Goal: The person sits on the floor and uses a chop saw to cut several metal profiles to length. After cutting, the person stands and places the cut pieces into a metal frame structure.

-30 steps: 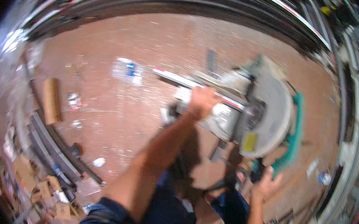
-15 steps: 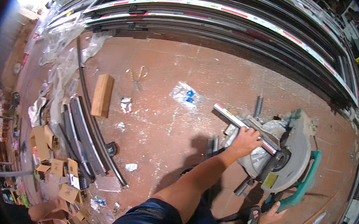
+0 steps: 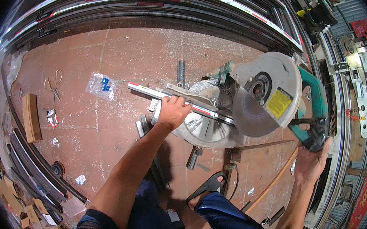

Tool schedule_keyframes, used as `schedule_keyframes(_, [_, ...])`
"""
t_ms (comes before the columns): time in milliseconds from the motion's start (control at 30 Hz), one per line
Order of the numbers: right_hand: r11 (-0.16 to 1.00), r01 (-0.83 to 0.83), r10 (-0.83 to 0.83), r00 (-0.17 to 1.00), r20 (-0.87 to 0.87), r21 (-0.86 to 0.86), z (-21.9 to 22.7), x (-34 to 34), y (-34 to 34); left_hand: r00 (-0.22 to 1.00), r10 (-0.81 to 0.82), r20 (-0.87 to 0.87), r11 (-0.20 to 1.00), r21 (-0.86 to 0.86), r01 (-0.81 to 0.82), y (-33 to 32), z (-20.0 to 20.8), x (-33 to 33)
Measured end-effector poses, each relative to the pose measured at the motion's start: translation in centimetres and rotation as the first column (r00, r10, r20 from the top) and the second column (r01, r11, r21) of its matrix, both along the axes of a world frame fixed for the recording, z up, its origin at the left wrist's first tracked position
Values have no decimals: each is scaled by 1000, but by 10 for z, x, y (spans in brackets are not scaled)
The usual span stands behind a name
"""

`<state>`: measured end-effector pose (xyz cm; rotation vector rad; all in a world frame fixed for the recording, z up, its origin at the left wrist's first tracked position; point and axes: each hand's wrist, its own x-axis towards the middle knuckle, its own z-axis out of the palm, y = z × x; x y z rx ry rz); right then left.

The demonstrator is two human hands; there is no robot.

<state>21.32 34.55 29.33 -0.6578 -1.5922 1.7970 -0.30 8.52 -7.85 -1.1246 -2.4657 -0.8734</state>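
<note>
A long metal profile (image 3: 150, 92) with white and red film along its top lies across the base of a miter saw (image 3: 205, 136). My left hand (image 3: 175, 112) is closed over the profile and presses it against the fence. A thin line crosses the profile near its right end, beside the slot of the saw's round table. The round blade (image 3: 254, 114) stands raised to the right of the profile, partly under its grey guard (image 3: 280, 73). At the far right, my right hand (image 3: 313, 162) is closed on the saw's green handle (image 3: 315, 98); its fingers are partly hidden.
Stacked long frames (image 3: 158, 12) line the back. At left lie scissors (image 3: 54, 88), a wooden block (image 3: 32, 117), a plastic bag with blue pieces (image 3: 102, 86) and dark curved strips (image 3: 40, 158). My sandalled foot (image 3: 208, 188) is close in front of the saw. Cardboard boxes (image 3: 10, 193) sit lower left.
The saw head has swung up, with my right hand rising on its handle. The blade has come away from the profile. My view has turned right; my left hand stays on the profile.
</note>
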Motion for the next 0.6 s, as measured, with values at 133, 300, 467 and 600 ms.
schedule_keyframes(133, [997,-66,67,997,-36,37,8,2,13,998,-35,-50,999,26,36,-34,7,-11])
schedule_keyframes(300, [998,-64,64,996,-68,6,5,7,8,956,293,-24,950,-105,-294,-78,25,-29])
schedule_keyframes(467, [996,-88,88,994,-73,-5,13,-5,8,971,104,217,823,-566,39,-107,31,-47])
schedule_keyframes(600, [997,-77,75,994,-74,-26,9,-18,13,925,104,366,894,-442,75,-177,43,-14])
